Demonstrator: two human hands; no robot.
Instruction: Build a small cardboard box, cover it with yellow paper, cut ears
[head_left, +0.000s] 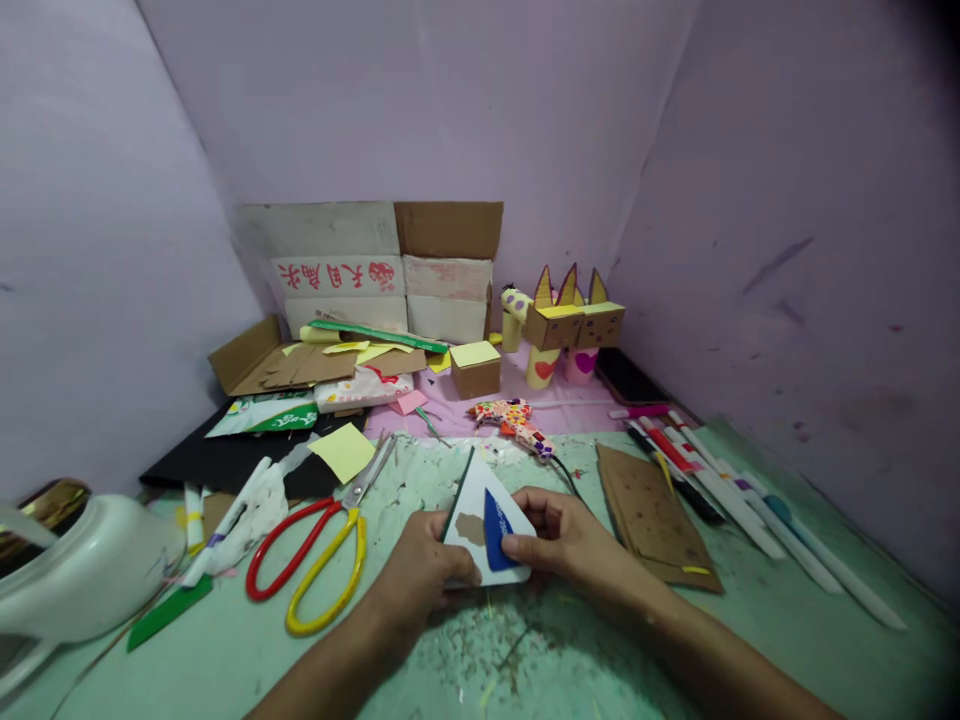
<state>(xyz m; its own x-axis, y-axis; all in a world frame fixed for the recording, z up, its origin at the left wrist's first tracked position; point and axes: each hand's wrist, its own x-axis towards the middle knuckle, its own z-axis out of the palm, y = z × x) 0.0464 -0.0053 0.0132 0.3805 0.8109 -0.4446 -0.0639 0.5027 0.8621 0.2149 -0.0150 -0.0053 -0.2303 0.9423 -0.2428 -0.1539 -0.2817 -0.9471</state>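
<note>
Between my two hands I hold a triangular piece of card [472, 500], mostly white with a blue printed patch and a torn brown spot. My left hand [421, 565] grips its lower left side, thumb on the face. On the right edge, my right hand [559, 540] pinches it, thumb over the blue patch; the fingers behind are partly hidden. Left of my hands lie large scissors [337, 540] with one red and one yellow handle. Just beyond the card is a glue gun [514, 425] with a patterned body and a black cord.
Brown cardboard sheets [656, 515] and several markers [720, 480] lie at the right. Behind stand a small cardboard box [475, 370], cat-eared figures [574, 325] and a phone [630, 380]. A white pot-like vessel [112, 560] is at the left, near a yellow paper square [343, 452].
</note>
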